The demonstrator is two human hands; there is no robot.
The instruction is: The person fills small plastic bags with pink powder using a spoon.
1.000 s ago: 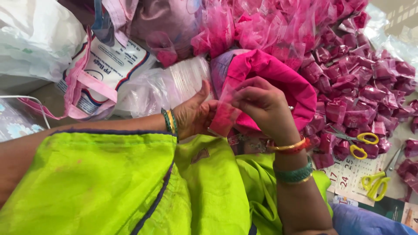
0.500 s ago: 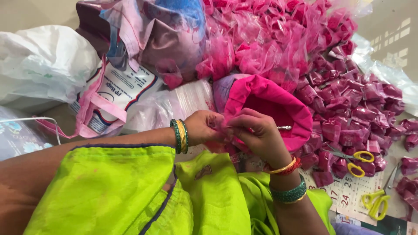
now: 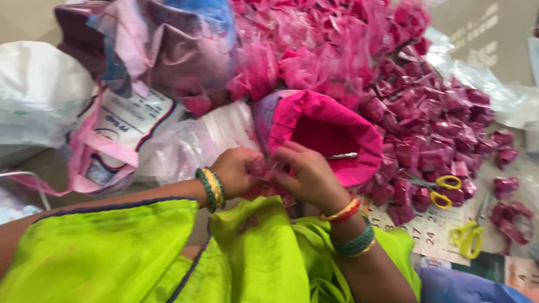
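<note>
Bright, even daylight fills the scene, strongest at the upper right, where a sunlit patch with window-bar shadows falls on the pale floor point(image 3: 483, 33). The heap of small pink plastic-wrapped packets point(image 3: 426, 129) shows soft glare and smears with motion blur, worst towards the top edge. The clear plastic sheet point(image 3: 505, 95) glints white. The lime-green cloth point(image 3: 112, 258) at the bottom is saturated and softly focused. Shadows are faint and short throughout.

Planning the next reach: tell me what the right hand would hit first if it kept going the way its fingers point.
The right hand points left, so it would likely meet the left hand first; both already pinch the pink cloth bag together. Depth is unclear.
</note>
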